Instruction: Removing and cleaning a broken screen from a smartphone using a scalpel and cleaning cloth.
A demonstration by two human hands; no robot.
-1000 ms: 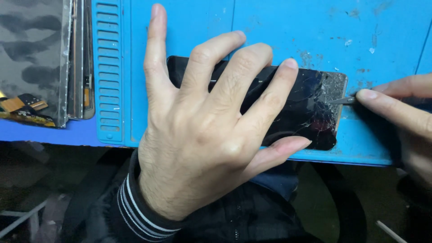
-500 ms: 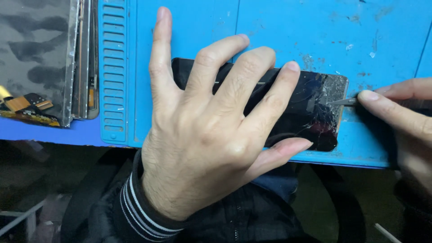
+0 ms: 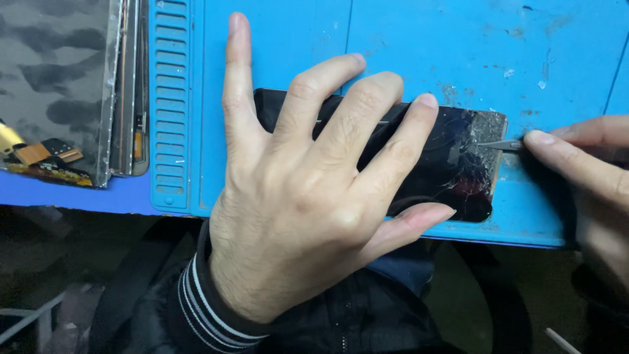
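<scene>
Your left hand [image 3: 308, 196] flat, open, pinning cracked phone [image 3: 452, 164] on blue mat [image 3: 419, 46]. Right hand [image 3: 583, 170] grip pinched on thin metal tool [image 3: 499, 145] at shattered corner. Tip may slip, jab your fingers; glass shards could lift, cut.

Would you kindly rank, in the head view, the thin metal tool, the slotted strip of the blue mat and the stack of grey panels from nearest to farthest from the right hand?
1. Thin metal tool: pinched in the right hand.
2. Slotted strip: at the blue mat's left edge.
3. Stack of grey panels: far left, beyond the mat.
</scene>
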